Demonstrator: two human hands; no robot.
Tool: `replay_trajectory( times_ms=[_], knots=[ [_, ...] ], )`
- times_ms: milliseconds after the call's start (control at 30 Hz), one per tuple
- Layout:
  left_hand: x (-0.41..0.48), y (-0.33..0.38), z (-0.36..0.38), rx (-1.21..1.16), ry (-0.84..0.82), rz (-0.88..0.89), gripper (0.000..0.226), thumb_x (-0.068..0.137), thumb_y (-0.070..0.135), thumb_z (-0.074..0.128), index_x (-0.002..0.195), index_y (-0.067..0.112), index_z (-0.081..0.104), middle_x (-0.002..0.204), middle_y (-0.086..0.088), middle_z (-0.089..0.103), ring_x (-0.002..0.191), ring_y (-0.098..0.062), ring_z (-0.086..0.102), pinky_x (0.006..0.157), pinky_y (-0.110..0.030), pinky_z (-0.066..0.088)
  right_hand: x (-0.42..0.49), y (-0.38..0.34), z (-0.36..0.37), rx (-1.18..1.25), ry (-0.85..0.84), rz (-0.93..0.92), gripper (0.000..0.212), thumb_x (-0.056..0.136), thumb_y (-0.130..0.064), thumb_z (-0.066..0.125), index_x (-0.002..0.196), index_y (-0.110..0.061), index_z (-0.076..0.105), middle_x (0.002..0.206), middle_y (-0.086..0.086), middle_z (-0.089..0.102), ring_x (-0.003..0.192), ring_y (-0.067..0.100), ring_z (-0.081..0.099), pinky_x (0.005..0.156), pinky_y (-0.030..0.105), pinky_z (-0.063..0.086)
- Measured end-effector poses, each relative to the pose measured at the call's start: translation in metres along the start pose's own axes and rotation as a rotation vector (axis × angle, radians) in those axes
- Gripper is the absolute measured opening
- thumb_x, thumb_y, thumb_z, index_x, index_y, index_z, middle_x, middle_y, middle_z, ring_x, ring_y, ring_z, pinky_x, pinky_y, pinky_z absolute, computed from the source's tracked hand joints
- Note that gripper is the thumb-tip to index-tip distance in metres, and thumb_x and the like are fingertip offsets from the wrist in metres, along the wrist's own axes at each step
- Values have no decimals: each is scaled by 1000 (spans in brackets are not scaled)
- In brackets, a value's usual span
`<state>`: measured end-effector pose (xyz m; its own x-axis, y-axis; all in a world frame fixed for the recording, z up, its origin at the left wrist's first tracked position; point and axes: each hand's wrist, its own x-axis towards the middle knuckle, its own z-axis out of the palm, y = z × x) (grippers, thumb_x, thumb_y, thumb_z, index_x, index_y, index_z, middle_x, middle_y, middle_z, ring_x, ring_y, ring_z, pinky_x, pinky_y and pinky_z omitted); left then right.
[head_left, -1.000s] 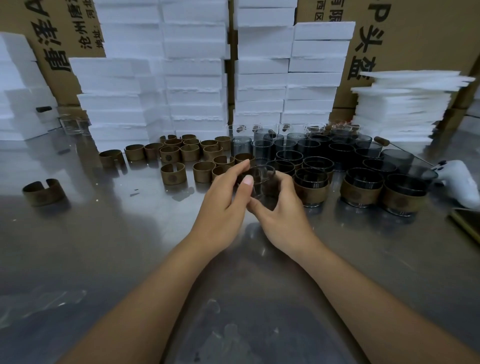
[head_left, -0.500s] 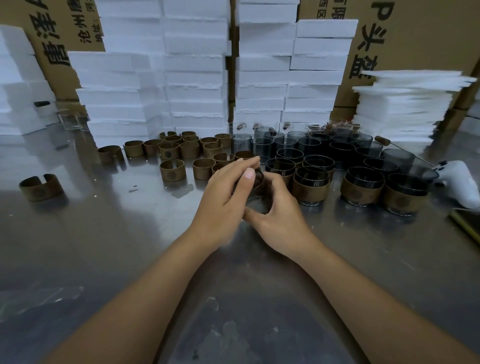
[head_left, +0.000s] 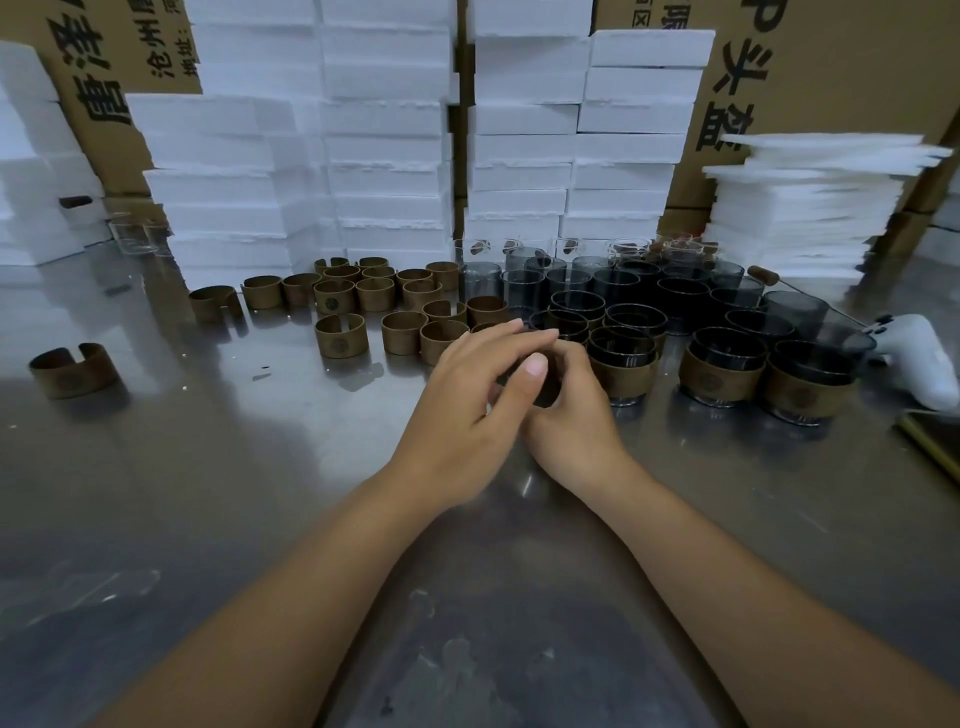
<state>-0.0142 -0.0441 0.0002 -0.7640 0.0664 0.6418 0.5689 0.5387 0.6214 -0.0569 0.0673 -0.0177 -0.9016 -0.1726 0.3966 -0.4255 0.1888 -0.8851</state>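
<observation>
On the steel table (head_left: 208, 467), just before the row of sleeved cups (head_left: 722, 371), one small glass (head_left: 549, 385) stood between both hands, mostly hidden and apparently upright. The right hand (head_left: 576, 415) curled round its right side. The left hand (head_left: 467, 410), equally near, pinched it from the left, fingers over the rim and thumb in front.

Steel table (head_left: 156, 467) is gleaming, smooth and mirror-like, smeared in patches | brown sleeves (head_left: 341, 336) are looking matt and leathery | smoky glasses (head_left: 636, 318) are shining glossy | white foam blocks (head_left: 384, 156) are showing rough, grainy edges | cardboard boxes (head_left: 831, 67) are looking dull, papery | white controller (head_left: 914, 364) is showing smooth plastic
</observation>
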Motion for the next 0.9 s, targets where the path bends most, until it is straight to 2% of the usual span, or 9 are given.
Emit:
replay_trajectory(
  times_ms=[67,133,233,367,500,567,700,800,900],
  knots=[
    [0,1,-2,10,24,6,35,94,39,40,120,29,62,119,20,57,125,1,44,109,-34,34,2,2,0,52,18,47,46,79,-16,76,111,-22,43,93,-20,53,76,-29,49,65,-3,38],
    [0,2,-4,15,56,24,37,92,43,37,115,29,63,112,21,59,118,1,48,104,-33,39,4,3,0,105,44,83,48,78,-22,77,114,-21,45,94,-17,57,75,-23,55,64,0,41],
    [3,1,-6,11,103,10,31,94,36,42,111,26,65,105,20,61,111,0,50,98,-41,42,4,4,0,150,75,113,48,76,-28,78,113,-23,46,95,-14,61,78,-12,60,62,5,46],
    [5,-3,-9,47,151,14,28,92,33,44,106,24,66,97,24,60,104,0,52,95,-45,43,4,3,1,184,68,108,46,76,-28,79,110,-23,49,89,-12,64,75,-11,62,64,10,50],
    [4,-8,-12,199,172,37,42,89,44,36,109,23,66,99,25,57,104,2,49,96,-23,33,2,1,-1,199,9,113,46,77,-35,75,115,-25,50,100,-10,66,91,-1,65,78,19,54],
    [4,-9,-14,242,164,15,45,89,46,35,115,24,65,106,22,57,109,0,49,97,-18,29,1,-2,-1,219,-5,105,46,79,-32,74,117,-24,50,103,-11,65,94,-2,64,78,17,53],
    [4,-11,-14,190,103,-92,49,91,45,35,131,25,55,125,11,59,122,-10,47,107,-37,35,-3,-6,-1,277,-41,72,37,82,-14,72,113,-18,52,95,-14,65,82,-13,63,65,6,47],
    [5,-10,-13,127,71,-125,52,92,46,33,137,25,48,130,9,57,127,-10,44,109,-43,34,-5,-8,-1,278,-72,51,40,82,-9,72,115,-15,52,98,-11,64,82,-14,62,65,5,47],
    [6,-10,-14,90,63,-143,54,91,47,32,138,25,47,129,13,55,127,-11,44,108,-47,35,-6,-10,-1,239,-102,34,45,79,-11,75,117,-16,51,106,-9,62,87,-15,60,70,5,46]
  ],
)
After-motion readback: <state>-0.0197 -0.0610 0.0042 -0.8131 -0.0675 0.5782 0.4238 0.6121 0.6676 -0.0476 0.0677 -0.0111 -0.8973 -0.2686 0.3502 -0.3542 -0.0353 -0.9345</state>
